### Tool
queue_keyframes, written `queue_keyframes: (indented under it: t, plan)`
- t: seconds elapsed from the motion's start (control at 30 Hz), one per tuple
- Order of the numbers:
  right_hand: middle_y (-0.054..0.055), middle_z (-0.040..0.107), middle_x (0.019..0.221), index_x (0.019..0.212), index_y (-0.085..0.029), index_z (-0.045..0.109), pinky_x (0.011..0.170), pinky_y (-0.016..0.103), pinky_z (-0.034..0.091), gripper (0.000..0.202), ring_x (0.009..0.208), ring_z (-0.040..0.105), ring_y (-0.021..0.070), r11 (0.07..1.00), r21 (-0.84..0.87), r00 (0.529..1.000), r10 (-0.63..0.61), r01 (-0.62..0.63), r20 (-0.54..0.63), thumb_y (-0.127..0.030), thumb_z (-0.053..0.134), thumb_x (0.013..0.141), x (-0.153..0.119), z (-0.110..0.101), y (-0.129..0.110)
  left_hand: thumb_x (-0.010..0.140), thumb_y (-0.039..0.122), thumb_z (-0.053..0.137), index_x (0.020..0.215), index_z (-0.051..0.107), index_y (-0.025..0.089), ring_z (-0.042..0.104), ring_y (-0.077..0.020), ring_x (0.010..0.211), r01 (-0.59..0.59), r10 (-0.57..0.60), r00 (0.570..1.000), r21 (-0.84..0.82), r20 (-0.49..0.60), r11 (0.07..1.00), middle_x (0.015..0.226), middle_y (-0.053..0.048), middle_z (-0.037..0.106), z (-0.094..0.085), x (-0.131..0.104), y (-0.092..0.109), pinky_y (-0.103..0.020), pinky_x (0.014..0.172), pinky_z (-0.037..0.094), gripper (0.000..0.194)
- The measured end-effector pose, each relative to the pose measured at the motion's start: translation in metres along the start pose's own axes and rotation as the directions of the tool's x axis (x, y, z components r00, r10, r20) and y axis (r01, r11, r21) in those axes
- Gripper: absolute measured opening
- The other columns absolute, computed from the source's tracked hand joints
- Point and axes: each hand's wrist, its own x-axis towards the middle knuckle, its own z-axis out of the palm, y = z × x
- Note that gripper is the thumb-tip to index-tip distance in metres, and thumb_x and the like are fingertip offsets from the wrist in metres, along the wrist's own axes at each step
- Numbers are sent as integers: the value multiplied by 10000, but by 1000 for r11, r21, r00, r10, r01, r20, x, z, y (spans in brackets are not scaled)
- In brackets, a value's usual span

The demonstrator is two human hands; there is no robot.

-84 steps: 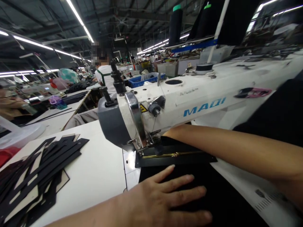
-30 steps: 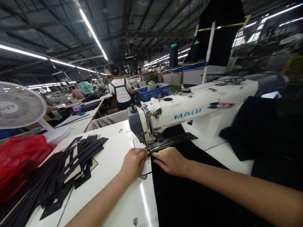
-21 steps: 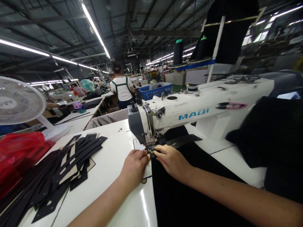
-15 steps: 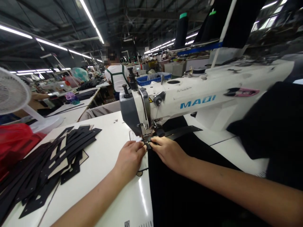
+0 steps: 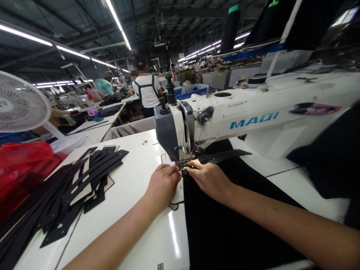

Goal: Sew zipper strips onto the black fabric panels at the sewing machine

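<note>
A white sewing machine (image 5: 253, 101) marked MAQI stands over the table, its presser foot (image 5: 182, 164) low on the work. Black fabric (image 5: 222, 228) stretches from the foot toward me, and a black strip (image 5: 234, 155) lies on it, reaching out behind the foot to the right. My left hand (image 5: 164, 183) is closed, its fingertips pinching the work's left edge just in front of the foot. From the right, my right hand (image 5: 212, 182) presses thumb and fingers together on the fabric beside the foot. The exact grip points are partly hidden.
Several black strips with pale backing (image 5: 92, 180) lie piled on the left of the white tabletop (image 5: 135, 232). Beyond them are a red plastic bag (image 5: 25, 165) and a white fan (image 5: 22, 103). A person in a white shirt (image 5: 147, 92) stands farther back.
The camera view has turned slightly left, so the scene sits farther right. Both hands stay at the presser foot, with the fabric and strip in nearly the same place.
</note>
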Motion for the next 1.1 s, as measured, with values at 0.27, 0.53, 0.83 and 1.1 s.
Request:
queue_keyframes:
  t: [0.27, 0.53, 0.83, 1.1]
  plan:
    - [53, 648, 982, 956, -201, 644, 753, 279, 466, 188, 851, 600, 178, 998, -23, 998, -52, 51, -31, -147, 491, 860, 8, -2, 4, 820, 105, 533, 819, 650, 164, 622, -206, 800, 102, -102, 995, -72, -5, 992, 889, -52, 680, 6, -2, -1, -363, 752, 505, 131]
    - [180, 641, 946, 975, -122, 635, 686, 418, 492, 451, 860, 588, 324, 937, -333, 988, 63, -107, -141, -496, 591, 726, -78, -35, 15, 796, 169, 607, 1130, 565, 202, 448, -285, 1187, 112, -85, 986, -193, 143, 975, 1219, -94, 562, -44, -28, 34, -472, 946, 406, 338]
    - [57, 644, 837, 934, -179, 669, 720, 307, 466, 374, 791, 595, 197, 657, 667, 936, 228, -351, 268, -377, 352, 909, -116, -71, -54, 839, 190, 575, 824, 644, 170, 609, -205, 864, 190, -93, 971, -475, 220, 859, 832, -42, 662, -37, 11, 51, -335, 831, 445, 74]
    - [23, 584, 624, 701, -165, 628, 548, 267, 400, 518, 578, 531, 157, 485, 738, 882, 292, -470, 370, -558, 341, 877, -108, -78, -37, 811, 216, 632, 1011, 639, 203, 619, -174, 934, 25, 135, 970, -638, 201, 770, 989, -44, 681, -72, 21, 47, -285, 864, 443, 201]
